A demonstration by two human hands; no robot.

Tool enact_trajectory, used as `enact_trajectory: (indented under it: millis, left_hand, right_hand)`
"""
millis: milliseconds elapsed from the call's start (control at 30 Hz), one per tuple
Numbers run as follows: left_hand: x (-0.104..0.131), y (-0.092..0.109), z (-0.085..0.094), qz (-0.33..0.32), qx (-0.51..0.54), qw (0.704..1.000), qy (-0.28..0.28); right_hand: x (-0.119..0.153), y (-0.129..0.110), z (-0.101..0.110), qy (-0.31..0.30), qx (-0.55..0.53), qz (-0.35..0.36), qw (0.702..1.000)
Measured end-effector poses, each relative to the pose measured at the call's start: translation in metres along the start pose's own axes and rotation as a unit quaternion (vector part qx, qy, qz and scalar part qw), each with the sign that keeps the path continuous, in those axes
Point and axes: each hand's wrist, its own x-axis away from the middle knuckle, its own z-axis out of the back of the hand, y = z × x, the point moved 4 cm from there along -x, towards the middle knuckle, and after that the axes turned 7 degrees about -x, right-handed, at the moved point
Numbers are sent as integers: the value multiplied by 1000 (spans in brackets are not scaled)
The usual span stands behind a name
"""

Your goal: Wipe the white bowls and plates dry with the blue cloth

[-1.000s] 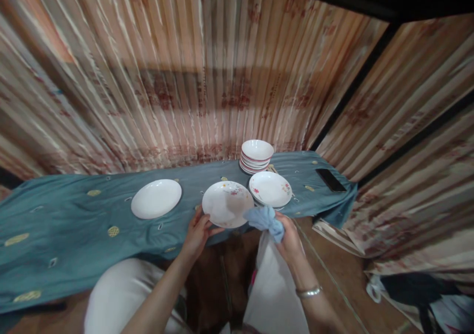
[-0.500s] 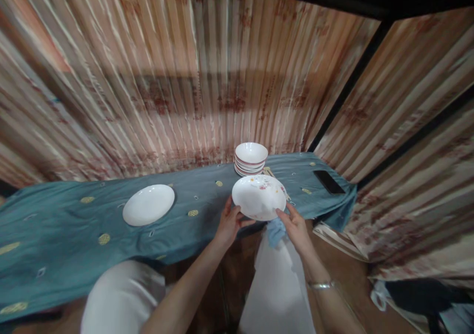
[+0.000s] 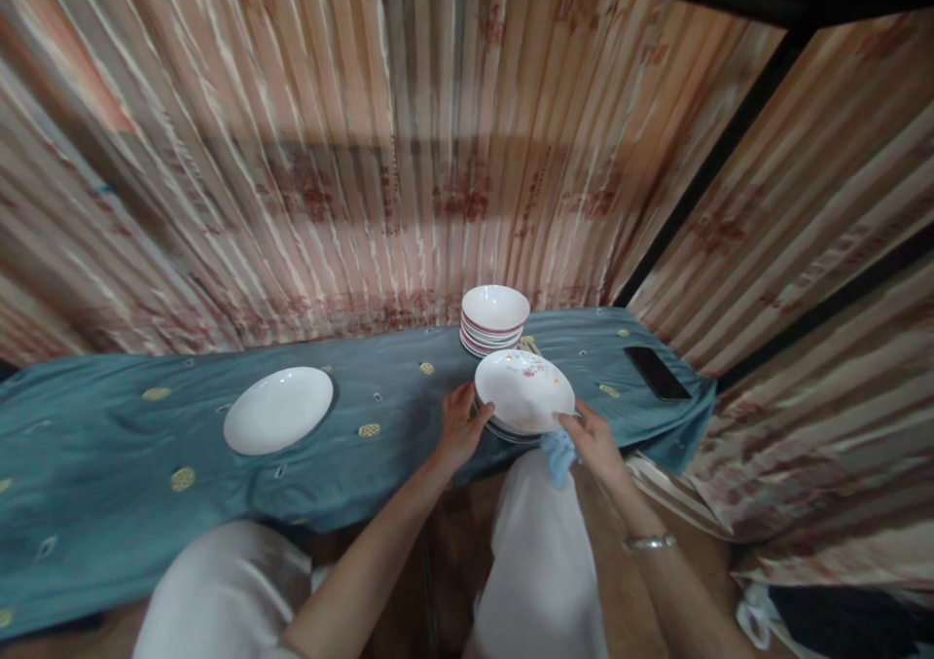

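Observation:
A white plate with a floral print is held at the table's front edge by both hands. My left hand grips its left rim, thumb on top and fingers below. On the opposite rim, my right hand has its thumb on top, its other fingers partly hidden. More rims show just under this plate, so other dishes seem to lie beneath it. Behind it stands a stack of white bowls with red bands. A light blue cloth hangs near my right hand. Further left lies a plain white plate.
A green patterned cloth covers the table. A dark phone lies toward its right end. Pleated curtains rise along the back and right, with a dark metal post at the corner.
Both hands and the floral plate have shifted slightly right and the plate has come down over the rims now visible below it. The camera view has moved a little.

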Motion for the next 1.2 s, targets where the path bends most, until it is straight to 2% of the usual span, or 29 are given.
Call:
enact_trajectory:
  millis: [167,367,633,867,967,1067,1200]
  left_hand:
    - [-1,-11,-7,14,-32,999,-10]
    - [-2,-21,-21,32,-35,999,6]
    - [0,-21,-30,73,-40,996,-21]
    - [-2,-24,-34,98,-37,994,-3]
    - [-1,-28,-36,102,-9,995,16]
    - [5,-34,-37,114,40,992,31]
    - [20,-43,-26,147,129,979,63]
  right_hand:
    - [-6,3,-1,-13,16,2,1000]
    - [-11,4,5,-1,103,4,995]
    - [-19,9,6,-29,155,21,987]
    - [-20,8,5,-51,170,23,984]
    - [-18,6,10,-51,141,14,989]
    - [-11,6,25,-28,81,1,996]
    - [15,10,48,-25,-22,-40,999]
